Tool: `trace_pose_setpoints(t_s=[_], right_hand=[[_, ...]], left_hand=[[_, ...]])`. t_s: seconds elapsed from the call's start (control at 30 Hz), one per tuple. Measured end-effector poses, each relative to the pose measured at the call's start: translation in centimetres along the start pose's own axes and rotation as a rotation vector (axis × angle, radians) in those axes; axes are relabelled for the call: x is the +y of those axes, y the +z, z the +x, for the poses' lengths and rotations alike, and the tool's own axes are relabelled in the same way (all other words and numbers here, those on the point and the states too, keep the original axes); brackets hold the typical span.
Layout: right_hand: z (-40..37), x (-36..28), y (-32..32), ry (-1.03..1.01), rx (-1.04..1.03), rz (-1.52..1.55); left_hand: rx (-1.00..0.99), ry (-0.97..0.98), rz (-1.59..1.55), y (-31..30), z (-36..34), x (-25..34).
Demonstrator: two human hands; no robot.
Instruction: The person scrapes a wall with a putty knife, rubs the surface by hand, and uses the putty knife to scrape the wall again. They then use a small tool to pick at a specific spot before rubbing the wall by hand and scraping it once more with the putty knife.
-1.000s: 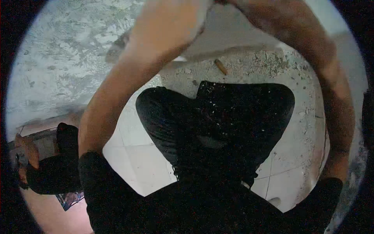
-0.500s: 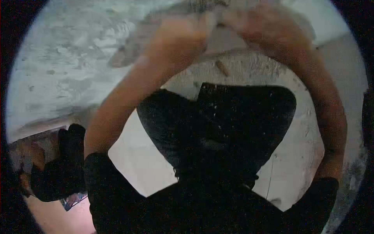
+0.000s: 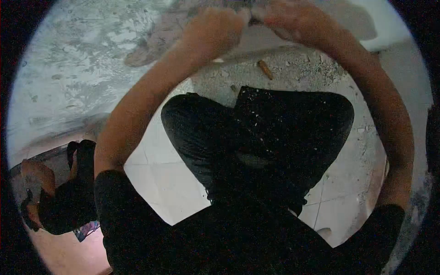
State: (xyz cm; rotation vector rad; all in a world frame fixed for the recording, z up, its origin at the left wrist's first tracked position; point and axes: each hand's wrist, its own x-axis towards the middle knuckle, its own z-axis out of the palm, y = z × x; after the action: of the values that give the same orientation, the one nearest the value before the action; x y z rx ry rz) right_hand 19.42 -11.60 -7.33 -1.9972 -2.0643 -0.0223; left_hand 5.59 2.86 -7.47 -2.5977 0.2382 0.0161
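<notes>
My left hand (image 3: 219, 27) is raised at the top of the view against the patchy wall, its fingers closed. Level with it, my right hand (image 3: 293, 22) has its fingers curled inward toward the left. In the narrow gap between the two hands shows a small dark, thin piece (image 3: 255, 19); I cannot tell what it is. Below the hands, on the gritty floor, lies a short orange-brown stick-like object (image 3: 265, 69). My crossed legs (image 3: 284, 119) in dark trousers, flecked with pale chips, fill the middle.
A grey-white, smeared wall (image 3: 82, 68) rises ahead and to the left. Crumbled debris (image 3: 302, 68) lines its foot, on pale floor tiles (image 3: 160, 183). Another person (image 3: 64, 201) in dark clothes sits at the far left. A plain wall strip (image 3: 398, 68) stands at right.
Both hands stay close together at the wall and look sharper now. The view has shifted slightly, so the legs and floor debris sit a little higher in it.
</notes>
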Motion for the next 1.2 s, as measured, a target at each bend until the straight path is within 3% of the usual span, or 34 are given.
trace_pose_setpoints(t_s=[0.07, 0.13, 0.17, 0.2, 0.27, 0.3, 0.37, 0.4, 0.47, 0.5, 0.57, 0.67, 0.7, 0.77, 0.8, 0.87, 0.9, 0.93, 1.0, 1.07, 1.1, 1.13, 1.2], right_hand=[[-1.8, -0.8, -0.7, 0.03, -0.012, -0.017], [-0.4, -2.9, -3.3, 0.081, -0.147, -0.117], [0.3, -3.5, -4.6, 0.128, -0.25, -0.257], [0.0, -2.3, -3.4, 0.125, -0.253, -0.256], [-0.2, 1.9, 0.2, -0.524, 0.408, -0.462], [-0.2, 0.3, -1.3, -0.526, 0.41, -0.469], [-1.2, -2.9, -3.5, -0.166, 0.06, -0.444], [-0.7, -2.5, -3.3, -0.165, 0.07, -0.456], [0.0, -2.1, -1.4, 0.037, -0.204, -0.311], [-0.4, -1.1, -0.9, 0.034, -0.197, -0.328], [-2.4, 0.5, 0.7, -0.26, 0.132, -0.512], [-1.5, -2.3, -2.7, -0.129, -0.066, -0.508], [-1.7, -1.8, -1.3, -0.133, -0.066, -0.506], [-1.8, 1.8, 1.7, -0.338, 0.406, -0.464], [-1.3, 0.7, -0.6, -0.34, 0.415, -0.48], [-1.0, -3.8, -5.5, 0.064, -0.309, -0.575], [-1.6, -2.8, -4.5, 0.023, -0.087, -0.554], [-1.8, -1.7, -1.7, 0.021, -0.092, -0.552], [-0.9, 3.5, 2.2, -0.405, 0.316, -0.527], [-1.4, 0.8, -2.2, -0.307, 0.22, -0.613], [-2.0, -0.7, -2.5, -0.205, 0.086, -0.631], [-2.0, 0.2, -1.8, -0.197, 0.088, -0.636], [-1.7, 0.3, 0.2, -0.055, 0.1, -0.286]], left_hand=[[-0.01, 0.047, -0.12, -1.5, -0.8, 0.5], [0.106, -0.226, -0.258, -5.3, -1.7, 0.3], [0.435, -0.122, -0.268, -3.7, -1.2, -0.1], [0.433, -0.125, -0.27, -2.7, -1.2, -0.1], [0.081, -0.122, -0.01, -1.2, -0.9, -0.6], [0.087, -0.124, -0.005, -2.2, -1.0, -0.7], [0.297, -0.109, -0.252, -4.0, -2.1, -0.4], [0.307, -0.109, -0.24, -3.1, -1.5, -0.8], [0.108, -0.091, -0.15, -0.5, -1.1, -0.4], [0.122, -0.099, -0.14, -0.6, -0.9, -0.6], [-0.145, 0.018, -0.071, -0.8, -1.2, -0.4], [-0.327, -0.12, -0.062, -5.3, -1.2, -0.3], [-0.33, -0.122, -0.063, -4.0, -1.7, -0.5], [0.001, 0.299, 0.084, -0.5, -1.3, -2.0], [0.01, 0.295, 0.1, -1.9, -0.9, -2.1], [0.264, -0.086, -0.071, -5.3, -1.5, -0.8], [0.277, -0.106, -0.115, -3.8, -1.6, -0.9], [0.275, -0.108, -0.12, -1.7, -1.9, -0.5], [0.281, -0.037, -0.189, 1.0, 0.6, -1.2], [0.324, -0.082, -0.149, -3.8, 0.0, -1.4], [0.317, -0.123, -0.165, -4.7, -0.9, -0.4], [0.323, -0.117, -0.162, -3.8, -0.2, -0.7], [0.411, -0.062, -0.219, -1.7, -0.6, -0.6]])
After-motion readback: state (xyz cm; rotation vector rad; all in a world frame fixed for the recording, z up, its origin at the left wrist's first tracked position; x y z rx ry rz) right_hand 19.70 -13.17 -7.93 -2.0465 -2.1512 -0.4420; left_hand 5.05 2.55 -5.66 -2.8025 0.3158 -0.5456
